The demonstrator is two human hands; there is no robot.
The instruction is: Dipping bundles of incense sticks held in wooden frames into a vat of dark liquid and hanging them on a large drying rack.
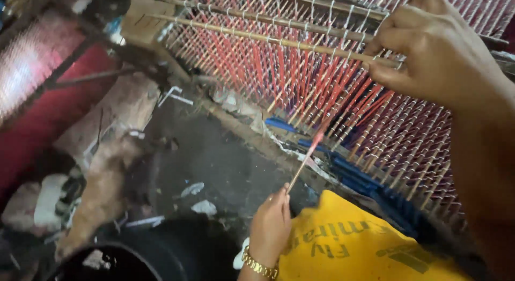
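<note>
A slanted rack of many thin spindles wound with red and white thread fills the upper right. My right hand is at its top, fingers closed on the end of a long wooden rod that lies across the spindles. My left hand, with a gold bracelet on the wrist, is low in the middle. It pinches the lower end of a thin stick wound with pink thread, whose tip points up toward the rack. A yellow garment lies just right of that hand.
A large drum wound with red and pale thread stands at the left. Worn brown lumps lie beside it. A black tub rim sits at the bottom left. Blue cloth lies under the rack. Pale scraps litter the dark floor.
</note>
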